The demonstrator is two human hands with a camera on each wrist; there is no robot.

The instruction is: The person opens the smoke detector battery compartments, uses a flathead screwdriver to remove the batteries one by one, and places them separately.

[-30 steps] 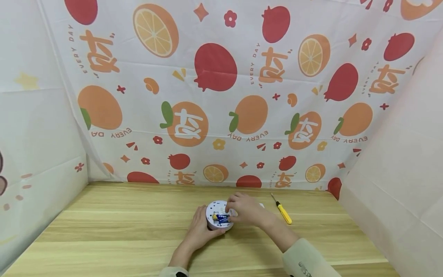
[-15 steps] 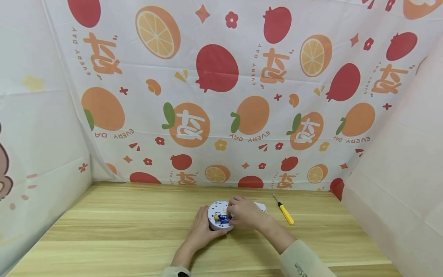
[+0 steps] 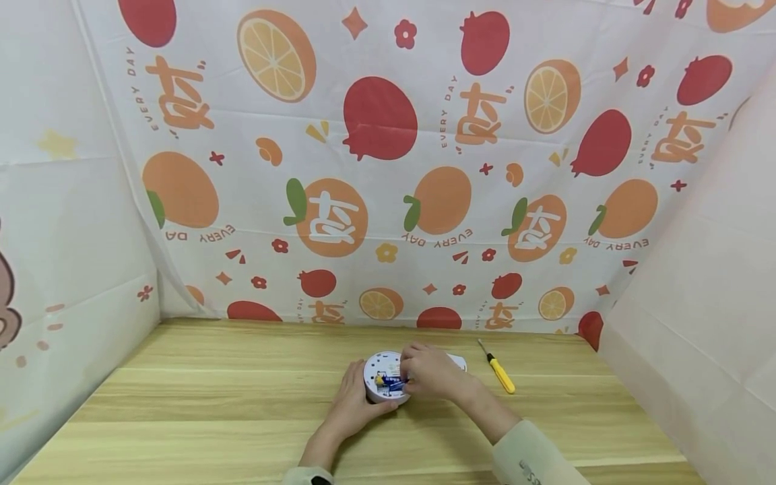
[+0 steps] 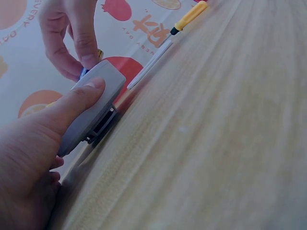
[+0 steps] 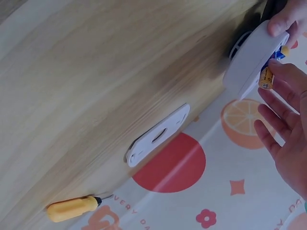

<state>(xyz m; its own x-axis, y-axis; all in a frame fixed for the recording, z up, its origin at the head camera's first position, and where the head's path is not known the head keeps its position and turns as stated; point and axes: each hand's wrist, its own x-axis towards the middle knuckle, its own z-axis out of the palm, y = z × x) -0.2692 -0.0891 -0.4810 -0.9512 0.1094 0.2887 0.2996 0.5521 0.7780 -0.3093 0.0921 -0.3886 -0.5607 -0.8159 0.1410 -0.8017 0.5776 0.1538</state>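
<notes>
Two hands round white device

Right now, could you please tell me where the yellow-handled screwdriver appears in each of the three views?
Head view: the yellow-handled screwdriver lies on the wooden table, right of the right hand.
Left wrist view: it sits at the top edge, beyond the flat white cover.
Right wrist view: it lies at the bottom left.
Shared landmark: the flat white cover, between the screwdriver and the round white device.
</notes>
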